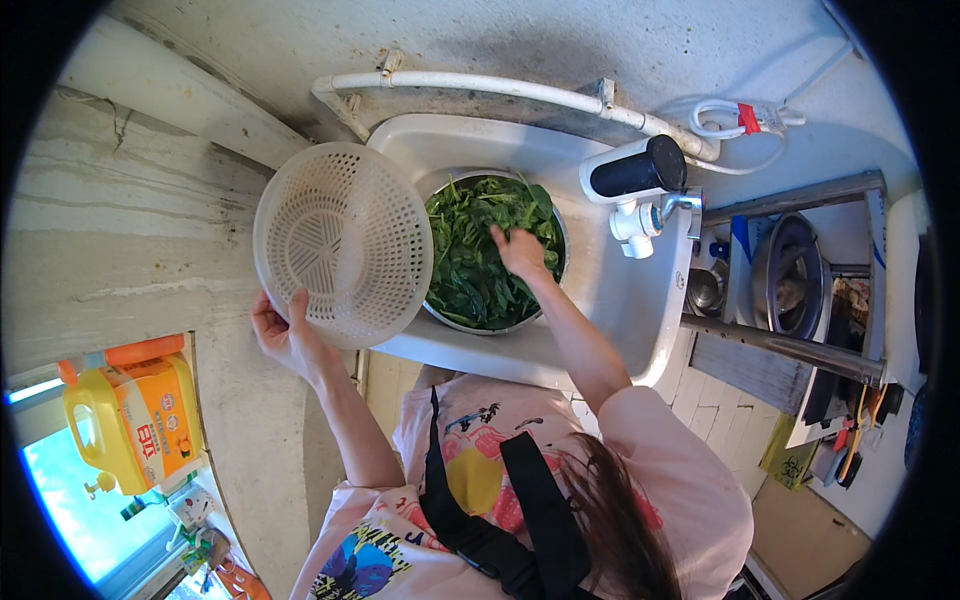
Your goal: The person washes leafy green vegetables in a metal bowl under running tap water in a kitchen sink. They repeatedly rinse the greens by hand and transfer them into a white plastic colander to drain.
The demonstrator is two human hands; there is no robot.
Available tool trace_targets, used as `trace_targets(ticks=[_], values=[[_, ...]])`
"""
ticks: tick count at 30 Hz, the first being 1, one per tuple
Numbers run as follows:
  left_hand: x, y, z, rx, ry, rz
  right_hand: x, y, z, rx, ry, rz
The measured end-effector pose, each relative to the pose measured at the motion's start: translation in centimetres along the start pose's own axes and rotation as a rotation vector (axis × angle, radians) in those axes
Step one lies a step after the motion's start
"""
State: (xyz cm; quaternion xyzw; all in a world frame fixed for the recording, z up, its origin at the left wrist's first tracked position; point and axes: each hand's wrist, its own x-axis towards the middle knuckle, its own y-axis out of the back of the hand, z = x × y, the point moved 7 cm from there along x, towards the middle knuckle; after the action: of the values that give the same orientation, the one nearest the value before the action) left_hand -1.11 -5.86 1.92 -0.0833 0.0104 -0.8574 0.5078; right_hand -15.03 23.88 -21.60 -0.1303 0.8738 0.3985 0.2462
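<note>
My left hand (292, 334) grips the lower rim of a white plastic colander (341, 244), held tilted at the left end of the sink with its perforated inside in view. My right hand (519, 251) reaches into a round metal basin (564, 240) full of leafy greens (480, 262). Its fingertips are among the leaves; whether they pinch any cannot be made out. The basin stands inside a white ceramic sink (615, 300), beside the colander.
A water-heater faucet (637, 176) juts over the sink's right side. White pipe (495, 84) runs along the wall behind. On the left, a yellow jug (135, 424) stands by a window. A rack (787, 345) on the right holds metal basins.
</note>
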Motion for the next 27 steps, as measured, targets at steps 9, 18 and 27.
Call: trace_targets(ticks=[9,18,27], values=[[0.2,0.3,0.1,-0.014,0.006,-0.004,-2.2,3.3,-2.7,-0.318,0.152,-0.093],[-0.1,0.5,0.7,0.005,-0.029,-0.021,2.1,-1.4,1.0,-0.478,0.421,0.338],[-0.5,0.1,0.8,-0.021,-0.010,-0.024,0.9,1.7,0.8,-0.031,0.186,0.208]])
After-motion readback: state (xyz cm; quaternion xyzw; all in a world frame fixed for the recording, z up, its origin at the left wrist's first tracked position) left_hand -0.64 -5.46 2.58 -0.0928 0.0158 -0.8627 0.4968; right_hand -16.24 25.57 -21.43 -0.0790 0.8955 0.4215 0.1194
